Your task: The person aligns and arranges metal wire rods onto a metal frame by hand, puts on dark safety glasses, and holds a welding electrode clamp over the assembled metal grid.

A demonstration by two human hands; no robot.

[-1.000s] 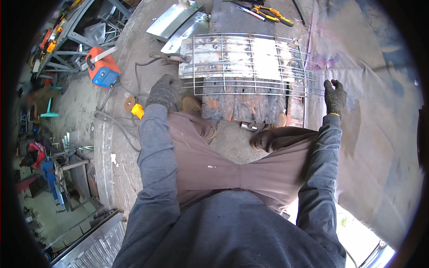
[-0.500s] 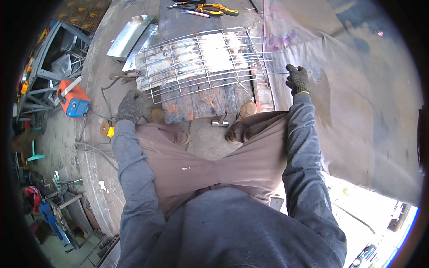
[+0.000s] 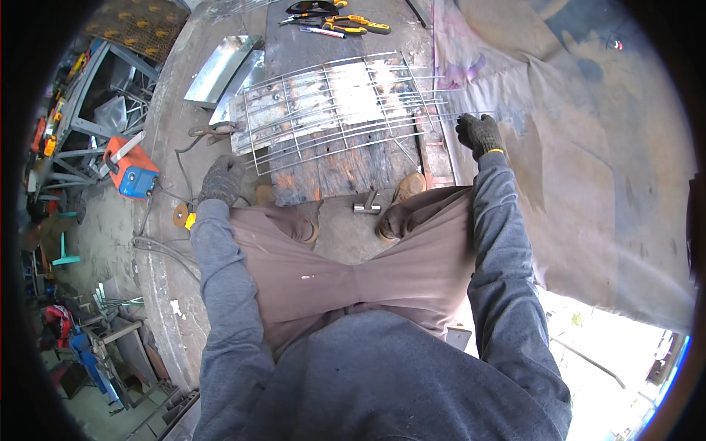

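A curved grid of thin metal rods lies over a bright metal plate and a scorched wooden board in front of me. Just past the grid's right end, my gloved right hand has its fingers closed on a thin metal rod, whose tip pokes out beyond them. My gloved left hand is curled beside the grid's near left corner. Its fingertips are partly hidden, so what they hold does not show. A clamp with a cable sits at the plate's left edge.
Pliers and a marker lie at the far side. Shiny sheet pieces rest at far left. An orange-and-blue machine with cables stands left. A short metal piece lies between my boots; a stained cloth hangs right.
My right hand has shifted left toward the grid, and the rod's tip now shows past its fingers. The whole view has moved slightly; my left hand stays near the grid's corner.
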